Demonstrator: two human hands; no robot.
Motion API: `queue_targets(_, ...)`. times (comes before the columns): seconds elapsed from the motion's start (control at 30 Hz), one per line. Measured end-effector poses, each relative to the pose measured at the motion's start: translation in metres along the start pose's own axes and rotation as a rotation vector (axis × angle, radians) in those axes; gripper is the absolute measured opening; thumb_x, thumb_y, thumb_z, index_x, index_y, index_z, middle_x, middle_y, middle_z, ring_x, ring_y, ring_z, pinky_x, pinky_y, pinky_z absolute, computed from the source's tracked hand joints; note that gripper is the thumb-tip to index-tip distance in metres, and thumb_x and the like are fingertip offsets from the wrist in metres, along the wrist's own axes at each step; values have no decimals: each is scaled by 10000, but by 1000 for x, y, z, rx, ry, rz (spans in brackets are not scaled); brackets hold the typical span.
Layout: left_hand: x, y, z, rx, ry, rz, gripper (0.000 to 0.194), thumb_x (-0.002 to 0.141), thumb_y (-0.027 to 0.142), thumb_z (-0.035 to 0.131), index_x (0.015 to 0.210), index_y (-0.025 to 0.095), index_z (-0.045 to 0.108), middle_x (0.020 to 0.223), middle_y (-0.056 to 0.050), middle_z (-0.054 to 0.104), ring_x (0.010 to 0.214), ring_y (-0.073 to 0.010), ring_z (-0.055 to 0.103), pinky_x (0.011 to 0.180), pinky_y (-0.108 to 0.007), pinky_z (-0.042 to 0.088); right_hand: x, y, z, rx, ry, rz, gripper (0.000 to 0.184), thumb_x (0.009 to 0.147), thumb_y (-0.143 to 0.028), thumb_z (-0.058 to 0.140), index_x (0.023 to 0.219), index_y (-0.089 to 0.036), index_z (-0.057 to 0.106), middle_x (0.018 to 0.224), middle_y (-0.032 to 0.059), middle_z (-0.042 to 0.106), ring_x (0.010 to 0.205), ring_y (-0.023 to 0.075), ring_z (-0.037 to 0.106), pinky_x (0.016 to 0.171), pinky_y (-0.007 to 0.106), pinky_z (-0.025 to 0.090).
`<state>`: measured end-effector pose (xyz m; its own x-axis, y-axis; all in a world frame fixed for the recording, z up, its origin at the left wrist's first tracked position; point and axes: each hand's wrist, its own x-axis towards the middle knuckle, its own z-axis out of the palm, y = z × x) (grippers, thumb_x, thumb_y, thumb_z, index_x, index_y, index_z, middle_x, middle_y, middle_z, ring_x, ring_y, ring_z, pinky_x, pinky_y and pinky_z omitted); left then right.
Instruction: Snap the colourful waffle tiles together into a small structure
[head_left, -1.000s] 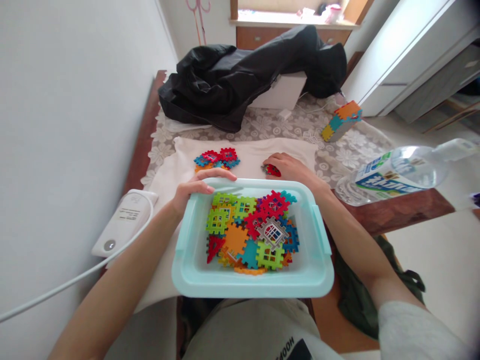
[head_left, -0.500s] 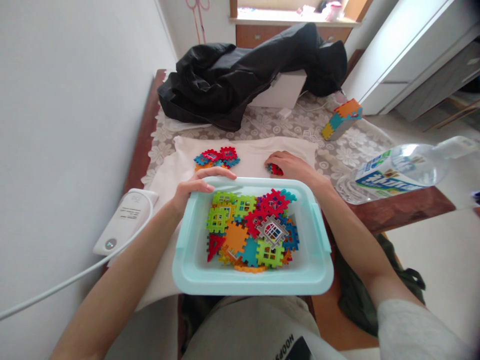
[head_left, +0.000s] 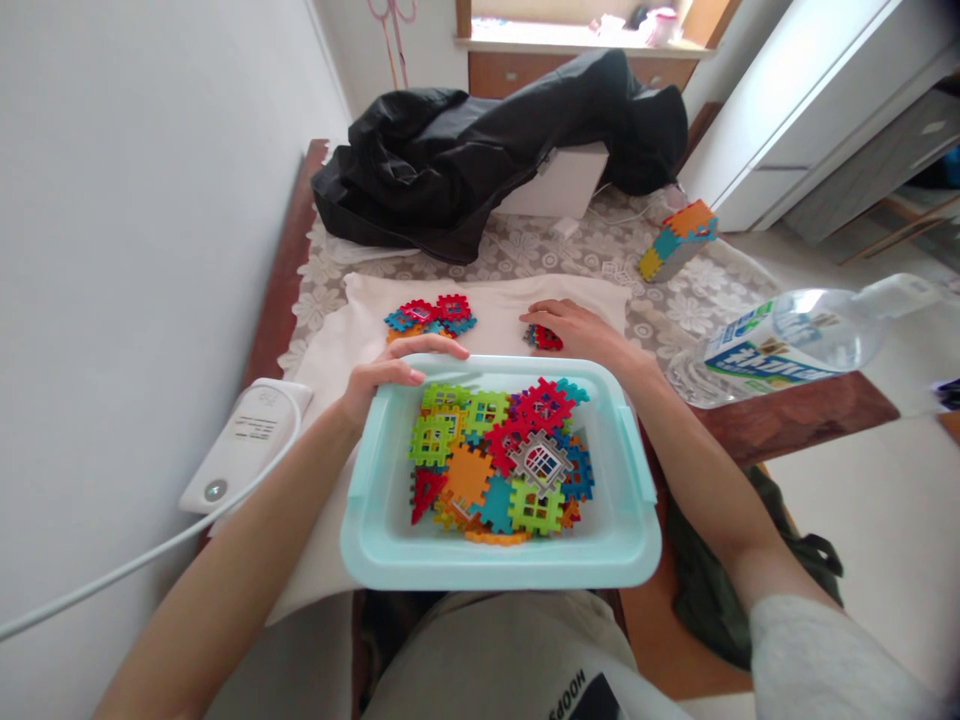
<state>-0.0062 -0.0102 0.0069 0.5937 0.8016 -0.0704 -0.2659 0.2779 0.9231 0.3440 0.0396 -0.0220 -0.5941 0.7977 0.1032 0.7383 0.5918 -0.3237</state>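
- The right hand (head_left: 581, 332) lies past the far rim of the tub, fingers curled down over a small red piece (head_left: 547, 339) on the white cloth (head_left: 502, 325). The fingertips close round it, yet whether it is lifted off the cloth or only pressed there cannot be told.
- The left hand (head_left: 390, 375) grips the far left corner of the pale blue tub (head_left: 495, 575), thumb on the rim and fingers hooked over the edge, steadying it.
- As a judgement, the step in hand is work on a single piece on the cloth, with the tub held steady; the next move calls for a firm pinch on that thin, toothed piece.
- Both forearms run forward from the body, one either side of the tub, the right wrist crossing its far right corner.
- Just nearer than both hands, inside the tub, lies a heap of interlocking pieces (head_left: 499, 460) in green, red, orange and blue.
- Left of the red piece, on the same cloth, sits a small joined cluster (head_left: 431, 315) of red and blue pieces.
- Farther right stand a built block (head_left: 675, 240) and a plastic bottle (head_left: 780, 345); beyond lies a black garment (head_left: 487, 150).
- Left of the left hand rests a white device (head_left: 244, 445) with a cable.
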Motion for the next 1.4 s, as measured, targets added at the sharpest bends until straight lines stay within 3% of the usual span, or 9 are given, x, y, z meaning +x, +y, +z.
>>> queue_targets(0.13, 0, 0, -2, 15, -10, -4, 471, 693, 264, 719, 1126, 166, 876, 1114, -119, 849, 888, -257, 795, 765, -320, 665, -1, -2, -1, 9, 16, 107, 503, 986, -318, 784, 1474, -224, 707, 1467, 160, 739, 1336, 376, 699, 1188, 555, 565)
queue_targets(0.27, 0, -1, -3, 23, -16, -6, 475, 694, 277, 726, 1133, 169, 874, 1108, -123, 856, 907, -270, 807, 775, -326, 667, -2, -2, -1, 27, 32, 135, 557, 970, -348, 808, 1488, -194, 675, 1489, 180, 723, 1362, 384, 683, 1185, 545, 563)
queue_targets(0.53, 0, -4, -4, 10, -13, 5, 487, 687, 289, 721, 1132, 172, 882, 1129, -124, 857, 932, -274, 809, 804, -331, 667, 1, 0, 1, 32, 33, 52, 445, 935, -243, 730, 1379, -254, 714, 1424, 122, 749, 1332, 354, 690, 1182, 515, 564)
queue_targets(0.73, 1, -4, -5, 28, -16, -2, 483, 700, 315, 721, 1142, 189, 870, 1120, -124, 856, 953, -301, 805, 857, -394, 663, 3, 5, 8, 130, 37, -49, 504, 967, -190, 607, 1452, -283, 705, 1479, 95, 738, 1416, 321, 662, 1244, 525, 532)
queue_targets(0.93, 1, -4, -3, -9, -33, 2, 484, 685, 299, 713, 1123, 196, 890, 1093, -105, 867, 917, -280, 794, 802, -361, 668, 1, 5, 8, 105, 43, 74, 632, 999, -277, 691, 1610, -156, 584, 1605, 209, 647, 1486, 376, 614, 1286, 577, 478)
queue_targets(1.17, 1, -4, -6, -5, -54, 3, 500, 702, 305, 711, 1156, 191, 885, 1134, -110, 868, 956, -284, 803, 831, -357, 675, 3, 5, 11, 75, 95, 162, 513, 940, -327, 760, 1437, -220, 691, 1361, 160, 771, 1255, 356, 719, 1135, 522, 569)
queue_targets(1.27, 1, -3, -6, 7, -59, -1, 485, 718, 311, 726, 1162, 185, 875, 1118, -114, 868, 943, -287, 807, 834, -366, 675, 6, 8, 11, 221, 199, 187, 480, 895, -334, 781, 1353, -227, 684, 1309, 135, 784, 1190, 325, 738, 1111, 503, 576)
queue_targets(1.4, 1, 0, -3, 7, -60, 0, 469, 717, 303, 732, 1148, 186, 876, 1077, -103, 871, 898, -270, 808, 794, -342, 674, 12, 7, 3, 742, 421, 146, 494, 804, -441, 895, 1168, -274, 604, 1183, 62, 793, 1065, 257, 759, 937, 399, 628)
